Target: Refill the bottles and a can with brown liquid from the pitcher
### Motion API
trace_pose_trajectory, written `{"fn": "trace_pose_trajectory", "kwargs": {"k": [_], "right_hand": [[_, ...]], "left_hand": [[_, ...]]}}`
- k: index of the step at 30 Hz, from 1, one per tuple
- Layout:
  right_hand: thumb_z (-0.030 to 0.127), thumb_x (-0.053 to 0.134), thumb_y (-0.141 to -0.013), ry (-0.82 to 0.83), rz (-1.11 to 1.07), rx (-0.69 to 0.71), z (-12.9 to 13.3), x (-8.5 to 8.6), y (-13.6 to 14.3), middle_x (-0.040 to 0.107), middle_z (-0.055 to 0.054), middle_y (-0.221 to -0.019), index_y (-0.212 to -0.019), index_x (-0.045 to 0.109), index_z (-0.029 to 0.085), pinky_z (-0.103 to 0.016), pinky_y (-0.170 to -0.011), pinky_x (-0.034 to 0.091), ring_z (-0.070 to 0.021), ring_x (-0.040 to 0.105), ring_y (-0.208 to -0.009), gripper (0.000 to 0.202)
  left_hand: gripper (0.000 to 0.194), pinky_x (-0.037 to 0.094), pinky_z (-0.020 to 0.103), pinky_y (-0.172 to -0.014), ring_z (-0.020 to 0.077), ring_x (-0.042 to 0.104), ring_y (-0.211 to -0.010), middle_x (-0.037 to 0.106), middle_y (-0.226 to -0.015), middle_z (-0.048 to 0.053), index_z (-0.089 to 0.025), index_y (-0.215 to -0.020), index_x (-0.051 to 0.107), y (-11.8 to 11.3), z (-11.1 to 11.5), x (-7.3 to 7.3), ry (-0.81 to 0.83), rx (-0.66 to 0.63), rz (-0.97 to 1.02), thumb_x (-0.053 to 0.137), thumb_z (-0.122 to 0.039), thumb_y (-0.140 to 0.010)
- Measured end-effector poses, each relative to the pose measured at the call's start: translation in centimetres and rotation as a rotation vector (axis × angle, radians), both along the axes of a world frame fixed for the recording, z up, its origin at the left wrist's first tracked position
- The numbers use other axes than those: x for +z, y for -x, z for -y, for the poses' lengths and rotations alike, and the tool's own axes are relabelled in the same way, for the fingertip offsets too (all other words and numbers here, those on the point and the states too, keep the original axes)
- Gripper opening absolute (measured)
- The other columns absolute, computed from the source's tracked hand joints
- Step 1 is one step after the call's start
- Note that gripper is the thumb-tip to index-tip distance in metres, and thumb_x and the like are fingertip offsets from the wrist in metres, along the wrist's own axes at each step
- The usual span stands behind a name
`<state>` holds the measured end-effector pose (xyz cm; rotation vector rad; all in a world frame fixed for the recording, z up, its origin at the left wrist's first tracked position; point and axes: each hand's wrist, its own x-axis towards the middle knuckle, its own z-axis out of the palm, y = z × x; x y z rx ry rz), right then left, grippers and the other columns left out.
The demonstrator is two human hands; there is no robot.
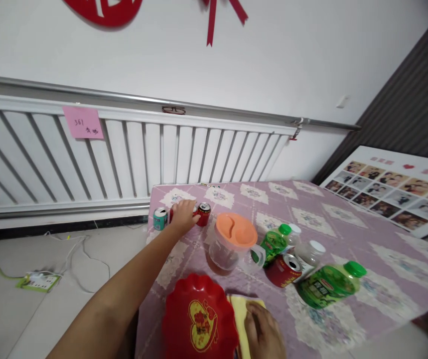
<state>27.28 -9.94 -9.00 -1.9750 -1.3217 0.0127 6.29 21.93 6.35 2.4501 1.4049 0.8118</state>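
My left hand [184, 215] reaches to the far left of the table, its fingers wrapped round a red can that it mostly hides. On one side of it stands a teal can [160, 219], on the other a dark red can [204, 214]. My right hand [265, 331] lies with curled fingers on a folded yellow cloth [241, 319] at the near edge. Left of the cloth is a red scalloped plate [201, 319] with a gold print. A clear pitcher [223, 254] with an orange lid stands between my hands.
To the right are a green-labelled bottle [273, 244], a larger lying one [329, 284], a tilted red can [284, 270] and white-capped bottles [312, 252]. The flowered tablecloth [311, 219] meets a white radiator [199, 154]. A power strip [38, 280] with cables lies on the floor.
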Motion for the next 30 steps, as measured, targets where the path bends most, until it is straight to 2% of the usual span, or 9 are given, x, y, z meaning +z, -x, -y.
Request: {"fn": "trace_pose_trajectory", "kwargs": {"k": [6, 11, 17, 22, 27, 30], "right_hand": [[0.054, 0.047, -0.095, 0.023, 0.006, 0.017, 0.4, -0.4, -0.3, 0.081, -0.013, -0.11, -0.098, 0.078, 0.025, -0.05, -0.095, 0.06, -0.0325, 0.076, -0.105, 0.042], [0.056, 0.046, -0.097, 0.04, 0.046, 0.027, 0.7, -0.6, -0.5, 0.081, -0.013, -0.112, -0.1, 0.078, 0.025, -0.049, -0.094, 0.061, -0.032, 0.076, -0.104, 0.045], [0.05, 0.047, -0.1, 0.012, 0.12, 0.043, 1.0, -1.3, -0.7, 0.081, -0.012, -0.112, -0.104, 0.079, 0.025, -0.048, -0.093, 0.062, -0.0311, 0.077, -0.104, 0.041], [0.044, 0.049, -0.101, 0.026, 0.139, 0.049, 1.1, -1.4, -0.5, 0.081, -0.011, -0.115, -0.107, 0.077, 0.025, -0.045, -0.095, 0.062, -0.0292, 0.077, -0.106, 0.035], [0.045, 0.046, -0.1, 0.024, 0.133, 0.028, 1.2, -1.2, -0.1, 0.081, -0.011, -0.114, -0.105, 0.077, 0.025, -0.047, -0.094, 0.061, -0.03, 0.077, -0.106, 0.037], [0.045, 0.045, -0.101, 0.031, 0.12, 0.024, 1.1, -0.8, 0.1, 0.08, -0.011, -0.114, -0.106, 0.077, 0.025, -0.047, -0.095, 0.061, -0.03, 0.076, -0.107, 0.038]], "left_hand": [[0.054, 0.023, 0.064, -0.121, 0.0389, 0.043, -0.143, 0.057, -0.147, 0.02, -0.018, -0.14, 0.053, -4.4, -2.3, 1.2, -0.011, -0.101, -0.178, 0.072, -0.03, -0.091], [0.061, 0.019, 0.067, -0.121, 0.0409, 0.043, -0.14, 0.057, -0.144, 0.022, -0.018, -0.142, 0.053, -6.4, -4.1, 1.3, -0.023, -0.161, -0.303, 0.076, -0.026, -0.086], [0.066, 0.013, 0.072, -0.12, 0.0411, 0.048, -0.135, 0.063, -0.137, 0.022, -0.02, -0.143, 0.053, -7.7, -5.2, 0.8, -0.015, -0.23, -0.412, 0.076, -0.02, -0.081], [0.055, 0.009, 0.075, -0.119, 0.0426, 0.057, -0.125, 0.067, -0.126, 0.024, -0.015, -0.127, 0.065, -8.3, -5.5, 0.5, 0.023, -0.243, -0.473, 0.081, -0.015, -0.074], [0.034, 0.011, 0.07, -0.122, 0.0374, 0.063, -0.118, 0.067, -0.125, 0.021, -0.016, -0.117, 0.07, -8.2, -5.4, 0.2, 0.03, -0.226, -0.473, 0.07, -0.012, -0.084], [0.032, 0.012, 0.069, -0.122, 0.0344, 0.066, -0.113, 0.065, -0.126, 0.019, -0.017, -0.118, 0.07, -8.2, -5.1, 0.2, 0.027, -0.226, -0.481, 0.066, -0.011, -0.087]]}}
